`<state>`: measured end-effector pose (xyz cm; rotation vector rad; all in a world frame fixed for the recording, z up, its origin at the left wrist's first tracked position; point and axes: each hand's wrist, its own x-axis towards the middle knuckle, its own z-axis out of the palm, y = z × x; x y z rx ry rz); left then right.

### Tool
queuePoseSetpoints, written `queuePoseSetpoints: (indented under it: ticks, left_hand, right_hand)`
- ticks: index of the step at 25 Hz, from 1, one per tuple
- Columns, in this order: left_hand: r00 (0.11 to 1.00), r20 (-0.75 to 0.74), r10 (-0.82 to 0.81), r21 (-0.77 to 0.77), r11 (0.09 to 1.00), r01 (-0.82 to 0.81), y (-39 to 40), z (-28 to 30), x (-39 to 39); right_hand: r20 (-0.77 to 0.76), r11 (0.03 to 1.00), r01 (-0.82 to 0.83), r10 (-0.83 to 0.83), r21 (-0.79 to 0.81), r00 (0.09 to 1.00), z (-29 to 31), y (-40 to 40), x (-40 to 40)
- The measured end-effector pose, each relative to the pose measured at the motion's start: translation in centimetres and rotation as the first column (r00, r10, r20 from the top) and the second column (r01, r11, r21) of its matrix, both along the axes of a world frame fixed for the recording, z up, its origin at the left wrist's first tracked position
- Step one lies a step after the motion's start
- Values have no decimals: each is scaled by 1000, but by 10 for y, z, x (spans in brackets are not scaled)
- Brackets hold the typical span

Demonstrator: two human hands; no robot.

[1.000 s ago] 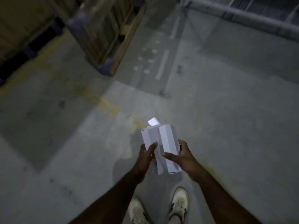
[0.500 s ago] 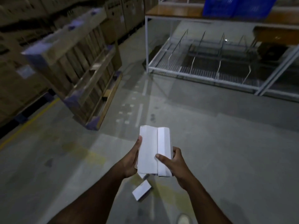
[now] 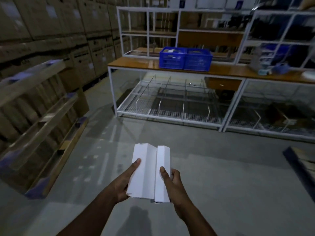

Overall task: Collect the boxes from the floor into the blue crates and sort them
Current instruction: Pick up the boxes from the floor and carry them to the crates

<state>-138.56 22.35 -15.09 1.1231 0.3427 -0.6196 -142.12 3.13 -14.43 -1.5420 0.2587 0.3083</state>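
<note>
I carry a stack of white boxes (image 3: 148, 174) in front of me, low in the middle of the view. My left hand (image 3: 125, 182) grips the stack's left side with its thumb on top. My right hand (image 3: 171, 180) grips the narrow box on the right side, thumb on top too. Two blue crates (image 3: 185, 61) stand side by side on a wooden table top (image 3: 136, 63) straight ahead, well beyond my hands. The left crate holds some items that I cannot make out.
A white metal frame with wire mesh shelves (image 3: 170, 113) sits under the table. Wooden pallets (image 3: 39, 120) lean at the left, with stacked cardboard cartons (image 3: 51, 28) behind. A dark object (image 3: 300, 164) lies on the floor at the right. Grey concrete floor (image 3: 221, 167) spreads between me and the table.
The view has lifted from the floor to the table and crates. A small white box seen on the floor half a second ago is out of view. Both hands keep the stack.
</note>
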Motion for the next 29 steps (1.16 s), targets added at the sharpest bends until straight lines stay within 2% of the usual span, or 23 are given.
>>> queuePoseSetpoints:
  ticks: [5,12,21,25,29]
  left_hand:
    - [996,89,-21,2,1000,20,-63,10,72]
    - [984,132,-122,-52,990,130,-109,6,221]
    - [966,173,-194,-49,978,205,-139,31,446]
    - [962,205,-181,-31,981,191,-162,25,527]
    - [950,252,-183,6,982,187,-185,3,616]
  right_hand:
    - [14,996,50,-51,70,999,7,-58,68]
    - [16,995,86,-87,54,996,8,-105,207]
    - [-32,928,186,-185,323,982,28,-138,410]
    - [-35,901,141,-139,410,990,22,-165,491]
    - [-36,829,66,-55,555,998,9,-193,577]
